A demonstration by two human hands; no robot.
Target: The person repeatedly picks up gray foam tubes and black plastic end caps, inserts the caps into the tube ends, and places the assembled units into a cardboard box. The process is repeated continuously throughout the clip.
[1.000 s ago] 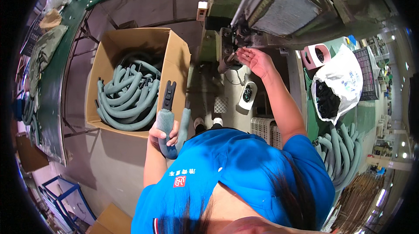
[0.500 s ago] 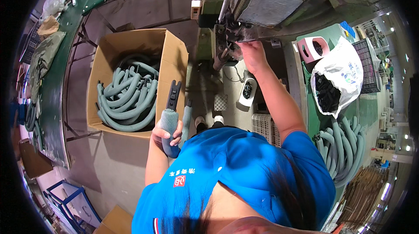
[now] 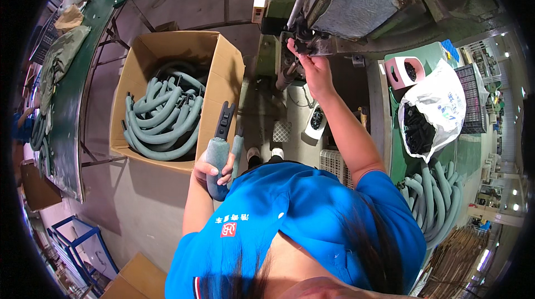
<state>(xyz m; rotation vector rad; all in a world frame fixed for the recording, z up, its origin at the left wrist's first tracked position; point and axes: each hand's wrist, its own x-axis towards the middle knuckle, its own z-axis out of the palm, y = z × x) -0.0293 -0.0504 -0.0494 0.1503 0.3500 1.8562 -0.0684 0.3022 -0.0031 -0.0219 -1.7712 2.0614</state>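
Observation:
My left hand (image 3: 214,171) is wrapped round a bent tube covered in grey-green foam (image 3: 217,151). A black plastic end piece (image 3: 224,122) with a forked tip points up from that tube, and another foam-covered length (image 3: 237,148) shows just right of it. My right hand (image 3: 317,73) reaches up to the dark metal head of a machine (image 3: 304,30). Its fingers are bent at the tool, with something small and dark between or behind them; what they hold I cannot make out.
A cardboard box (image 3: 227,73) of foam-covered tubes stands at left. On the right-hand green bench are a white sack (image 3: 446,95) of black parts, a pink-and-white container (image 3: 397,71) and more tubes (image 3: 437,198). Below the machine sit a white container (image 3: 310,129) and a crate (image 3: 334,162).
My right hand has shifted slightly left and its fingers have turned upward at the machine's head. My left hand still grips the foam-covered tube. The whole view has moved a little.

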